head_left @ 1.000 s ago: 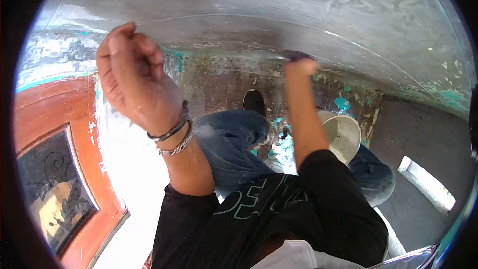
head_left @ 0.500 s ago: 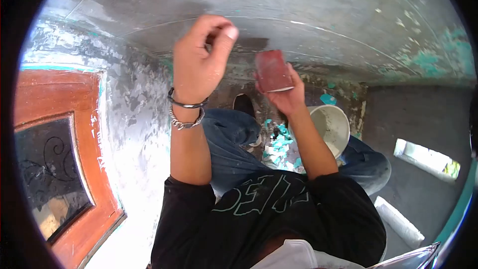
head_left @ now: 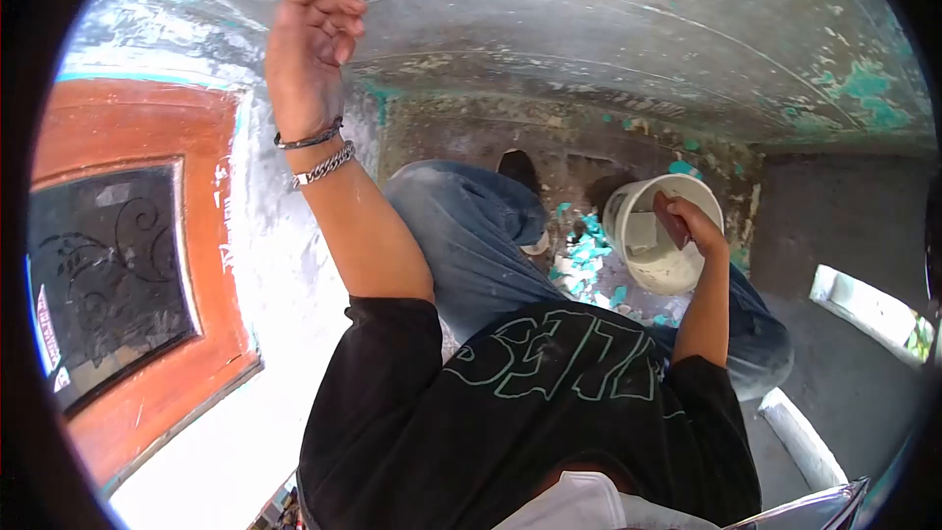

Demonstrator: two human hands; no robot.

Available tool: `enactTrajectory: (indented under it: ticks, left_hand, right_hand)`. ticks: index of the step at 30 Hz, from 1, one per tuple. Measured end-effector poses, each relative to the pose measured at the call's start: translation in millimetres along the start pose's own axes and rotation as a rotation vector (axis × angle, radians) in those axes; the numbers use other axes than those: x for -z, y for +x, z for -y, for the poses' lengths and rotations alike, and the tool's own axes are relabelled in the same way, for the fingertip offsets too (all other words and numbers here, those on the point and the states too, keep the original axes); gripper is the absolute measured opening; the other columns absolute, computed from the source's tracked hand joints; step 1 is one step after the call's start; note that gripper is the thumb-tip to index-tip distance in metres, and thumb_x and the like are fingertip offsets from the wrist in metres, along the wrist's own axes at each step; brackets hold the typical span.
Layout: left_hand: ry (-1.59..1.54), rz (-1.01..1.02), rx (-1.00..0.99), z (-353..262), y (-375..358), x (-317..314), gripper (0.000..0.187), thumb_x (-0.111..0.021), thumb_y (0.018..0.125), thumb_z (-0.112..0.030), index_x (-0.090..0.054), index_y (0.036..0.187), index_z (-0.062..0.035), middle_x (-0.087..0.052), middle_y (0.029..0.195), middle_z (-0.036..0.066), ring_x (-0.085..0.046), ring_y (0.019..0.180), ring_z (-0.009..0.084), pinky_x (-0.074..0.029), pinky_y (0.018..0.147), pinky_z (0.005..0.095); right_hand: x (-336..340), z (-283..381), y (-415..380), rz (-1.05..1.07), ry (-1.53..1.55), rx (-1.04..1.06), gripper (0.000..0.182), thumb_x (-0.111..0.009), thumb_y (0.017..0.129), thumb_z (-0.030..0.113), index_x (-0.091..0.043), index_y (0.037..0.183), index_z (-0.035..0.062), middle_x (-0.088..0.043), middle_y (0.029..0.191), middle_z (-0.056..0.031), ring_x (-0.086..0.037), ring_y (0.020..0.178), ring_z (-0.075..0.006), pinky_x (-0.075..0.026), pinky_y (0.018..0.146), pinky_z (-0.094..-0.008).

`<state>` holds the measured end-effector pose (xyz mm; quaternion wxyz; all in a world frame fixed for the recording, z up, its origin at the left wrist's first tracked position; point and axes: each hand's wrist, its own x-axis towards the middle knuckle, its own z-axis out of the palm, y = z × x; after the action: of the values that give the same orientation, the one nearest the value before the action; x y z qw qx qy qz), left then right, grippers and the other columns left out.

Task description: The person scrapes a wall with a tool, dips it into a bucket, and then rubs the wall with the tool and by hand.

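My left hand (head_left: pixel 306 59) is raised in front of the grey wall (head_left: pixel 471 29), with its fingers loosely curled, apart and holding nothing. Two bracelets (head_left: pixel 322 161) circle that wrist. Over the mouth of a white bucket (head_left: pixel 620 226), my right hand (head_left: pixel 703 226) grips a reddish-brown piece of sandpaper (head_left: pixel 671 223), seen nearly edge-on. Its fingers are partly hidden behind the sandpaper. Inside the bucket the pale bottom shows, but I cannot make out what is in it.
Turquoise and white paint flakes (head_left: pixel 587 260) litter the floor between my legs. A brown wooden frame with dark glass (head_left: pixel 118 265) stands at the left. Two whitish blocks (head_left: pixel 868 312) (head_left: pixel 803 440) lie on the dark surface at the right. Turquoise patches (head_left: pixel 868 88) mark the wall.
My right hand has moved down and right with the sandpaper, from before the wall to the bucket. My left hand has gone up and left, its fingers loosening. The view has shifted slightly.
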<state>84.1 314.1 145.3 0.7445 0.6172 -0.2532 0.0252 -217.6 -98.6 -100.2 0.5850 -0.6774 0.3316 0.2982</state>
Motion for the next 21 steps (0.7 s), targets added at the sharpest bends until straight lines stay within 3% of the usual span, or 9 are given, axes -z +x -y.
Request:
enactTrajectory:
  ticks: [3,5,6,9,11,12,15,19,21]
  left_hand:
    - [0.422,0.099,0.261,6.3,4.1,-5.0,0.037,-0.047,0.094,-0.035,-0.056,0.11,-0.0021,-0.063,0.093,0.006,-0.053,0.075,0.0081,-0.036,0.056,0.0196]
    - [0.44,0.21,0.329,22.2,4.5,-8.0,0.03,-0.053,0.093,-0.031,-0.059,0.106,-0.0048,-0.062,0.092,0.002,-0.053,0.076,0.0079,-0.04,0.061,0.0211]
    - [0.449,0.359,0.374,32.3,3.6,-13.8,0.029,-0.054,0.092,-0.029,-0.058,0.105,-0.0041,-0.062,0.091,0.002,-0.053,0.076,0.0083,-0.042,0.064,0.0223]
    - [0.431,0.573,0.448,44.8,6.6,-35.9,0.027,-0.058,0.091,-0.027,-0.057,0.104,-0.0031,-0.059,0.088,0.002,-0.054,0.078,0.0096,-0.046,0.072,0.0253]
    - [0.525,0.612,0.476,58.5,11.7,-41.8,0.031,-0.059,0.09,-0.03,-0.056,0.104,-0.0025,-0.059,0.087,0.002,-0.054,0.079,0.0103,-0.046,0.071,0.0258]
    - [0.515,0.637,0.471,68.6,11.5,-44.1,0.031,-0.059,0.09,-0.03,-0.056,0.104,-0.0025,-0.059,0.087,0.002,-0.054,0.079,0.0103,-0.046,0.071,0.0258]
    - [0.381,0.654,0.524,100.1,11.3,-48.3,0.035,-0.061,0.089,-0.032,-0.057,0.104,-0.0013,-0.062,0.088,0.006,-0.057,0.08,0.0144,-0.047,0.071,0.0286]
    - [0.715,0.915,0.424,104.2,12.5,-61.7,0.037,-0.062,0.087,-0.032,-0.058,0.106,-0.0012,-0.065,0.09,0.014,-0.062,0.079,0.0232,-0.048,0.071,0.0332]
    - [0.699,0.837,0.323,86.3,17.7,-78.8,0.038,-0.062,0.087,-0.033,-0.057,0.108,-0.0011,-0.065,0.087,0.012,-0.062,0.078,0.0227,-0.048,0.071,0.0331]
  right_hand:
    - [-12.0,-39.4,61.9,-0.081,-0.177,-0.177,0.048,-0.054,0.082,0.032,-0.055,0.12,0.0025,-0.059,0.111,-0.0171,-0.059,0.101,-0.0217,-0.045,0.088,-0.0322]
    - [-58.9,-119.0,123.8,-0.946,-0.936,-0.139,0.043,-0.05,0.084,0.032,-0.062,0.112,0.0019,-0.062,0.104,-0.021,-0.059,0.104,-0.0254,-0.043,0.092,-0.0367]
    - [-75.9,-153.3,140.0,-0.964,-1.269,0.091,0.043,-0.049,0.084,0.032,-0.062,0.11,0.0008,-0.063,0.103,-0.0223,-0.059,0.104,-0.0272,-0.042,0.094,-0.0394]
    - [-101.0,-135.4,146.2,-0.007,-1.137,0.124,0.045,-0.052,0.081,0.032,-0.063,0.111,-0.0004,-0.063,0.106,-0.0237,-0.059,0.107,-0.0311,-0.041,0.097,-0.0436]
    - [-79.8,-96.8,109.5,-0.101,-0.37,-0.042,0.047,-0.059,0.074,0.031,-0.063,0.112,0.0029,-0.063,0.11,-0.0208,-0.059,0.104,-0.0337,-0.043,0.093,-0.0421]
    - [-74.5,-89.3,94.2,-0.244,-0.241,0.125,0.048,-0.064,0.07,0.032,-0.064,0.109,0.0052,-0.065,0.106,-0.0187,-0.062,0.098,-0.0326,-0.046,0.089,-0.0394]
    - [-65.8,-77.5,69.9,-0.085,-0.888,0.041,0.045,-0.062,0.071,0.034,-0.067,0.105,0.0048,-0.067,0.098,-0.0178,-0.064,0.092,-0.0289,-0.047,0.084,-0.0372]
    - [-3.7,-25.1,27.2,0.348,-0.338,-0.12,0.035,-0.053,0.078,0.035,-0.058,0.062,0.0039,-0.052,0.055,-0.0033,-0.048,0.052,-0.0141,-0.037,0.05,-0.0316]
    - [23.5,35.2,-33.6,0.147,-0.17,-0.005,0.032,-0.057,0.079,0.036,-0.062,0.083,0.0043,-0.058,0.069,-0.0036,-0.054,0.061,-0.0133,-0.042,0.054,-0.0301]
